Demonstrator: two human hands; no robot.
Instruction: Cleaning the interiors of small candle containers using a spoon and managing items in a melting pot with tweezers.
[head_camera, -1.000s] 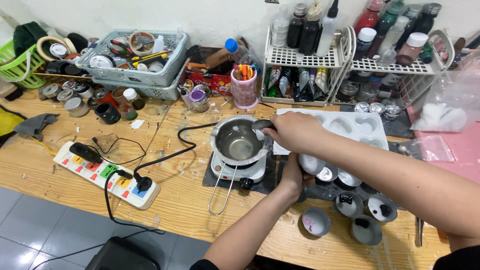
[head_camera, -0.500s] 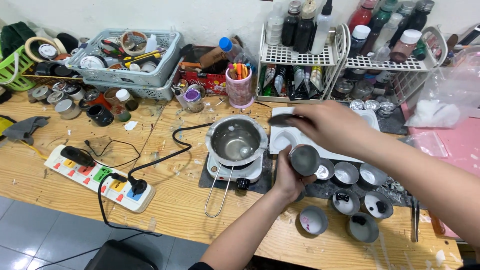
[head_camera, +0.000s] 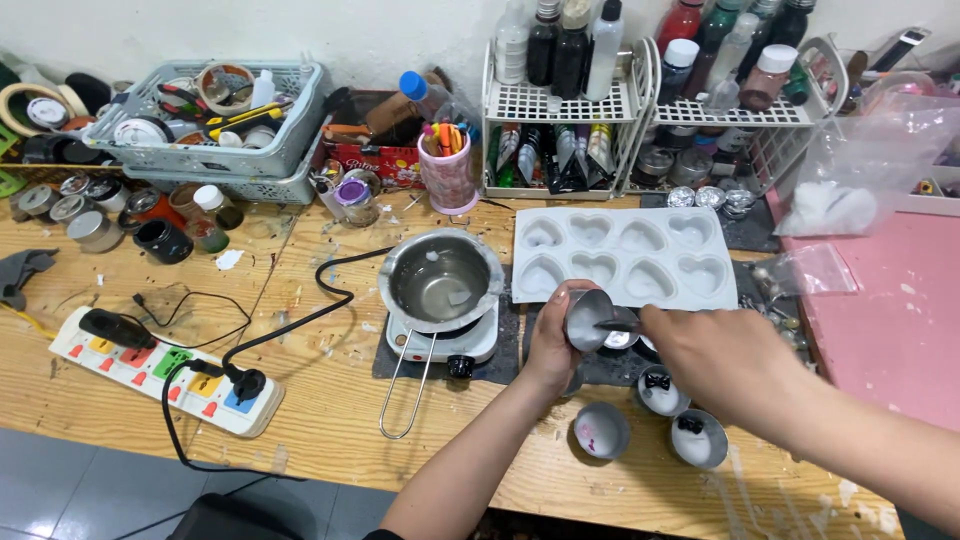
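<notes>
My left hand (head_camera: 552, 345) has its grip clamped around a small round metal cup (head_camera: 588, 318), holding it tilted just above the dark mat (head_camera: 505, 345) at the middle of the bench (head_camera: 330, 400), with its open mouth turned toward my right hand (head_camera: 720, 362). The right hand's grip is pinched together on a thin metal stirrer (head_camera: 615, 325) whose tip reaches into the cup; I can't tell what is on the tip. Right behind the cup lies the white heart-shaped silicone mould (head_camera: 622, 255), flat on the bench, its cavities looking pale and empty as far as I can tell. To the left of my left hand sits the small steel melting pot (head_camera: 441, 281) on a white electric hotplate (head_camera: 440, 343), its wire handle pointing toward me, a little clear liquid in the bottom. Nearer to me, three more little tins sit on the bench: one with a pink-streaked inside (head_camera: 601, 431) and two with dark bits in them (head_camera: 662, 391) and (head_camera: 698, 438). A black cable runs from the hotplate to the white power strip (head_camera: 165, 370) on the left. At the back stand wire racks of bottles (head_camera: 570, 60) and a pink pen cup (head_camera: 447, 170).
</notes>
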